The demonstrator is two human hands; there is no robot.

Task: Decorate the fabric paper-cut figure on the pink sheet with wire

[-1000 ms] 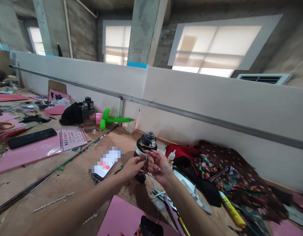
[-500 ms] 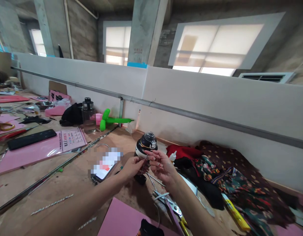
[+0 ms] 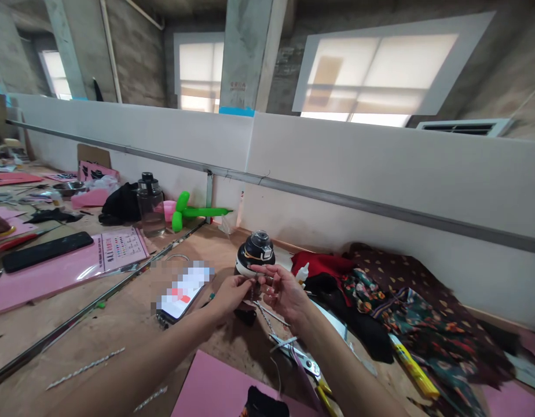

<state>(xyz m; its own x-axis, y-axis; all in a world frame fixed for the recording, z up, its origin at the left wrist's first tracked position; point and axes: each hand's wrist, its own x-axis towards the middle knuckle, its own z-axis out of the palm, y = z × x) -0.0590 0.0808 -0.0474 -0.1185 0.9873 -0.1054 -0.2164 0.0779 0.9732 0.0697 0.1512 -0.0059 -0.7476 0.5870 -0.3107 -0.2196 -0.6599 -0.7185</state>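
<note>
My left hand (image 3: 227, 295) and my right hand (image 3: 281, 294) meet above the brown worktable (image 3: 120, 324), both pinching a thin beaded strand (image 3: 254, 288) that hangs between the fingertips. Just behind the hands stands a black and white bottle (image 3: 255, 255) with a clear lid. A phone (image 3: 180, 292) with a lit screen lies to the left of my left hand. Scissors with yellow handles (image 3: 308, 370) lie under my right forearm.
Pink sheets (image 3: 63, 266) and a black bar lie at left, with a dark jar (image 3: 149, 202) and a green balloon (image 3: 193, 212) by the white partition (image 3: 337, 168). Patterned cloth (image 3: 406, 324) and a yellow cutter (image 3: 413, 366) lie at right. A metal rail (image 3: 76, 318) crosses the table.
The view has shifted slightly left and down. My hands stay together on the strand, with the fingers working it a little.
</note>
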